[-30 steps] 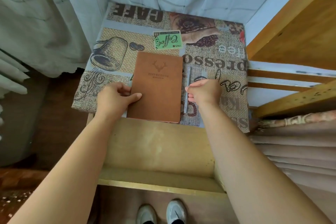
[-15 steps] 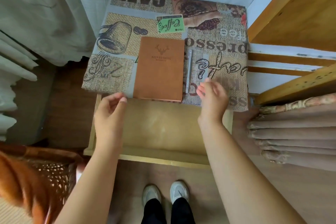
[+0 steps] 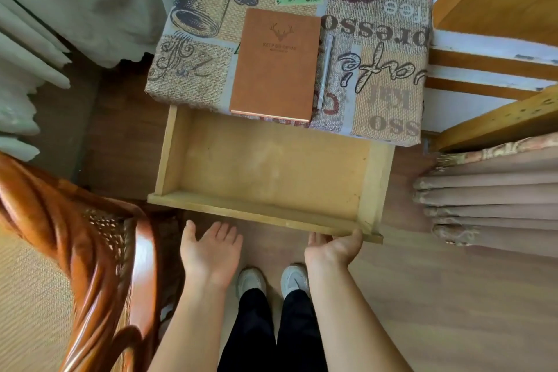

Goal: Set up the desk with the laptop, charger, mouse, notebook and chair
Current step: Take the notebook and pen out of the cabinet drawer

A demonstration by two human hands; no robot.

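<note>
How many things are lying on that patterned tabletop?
2: a brown notebook near the middle, and a slim pen just right of it. The tabletop's far edge is out of frame, so more may be hidden.

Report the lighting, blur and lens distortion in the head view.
Head view: soft daylight, no harsh glare; notebook and drawer sharp; wide-angle lens bows the chair and frame edges; left hand and right hand slightly soft.
</note>
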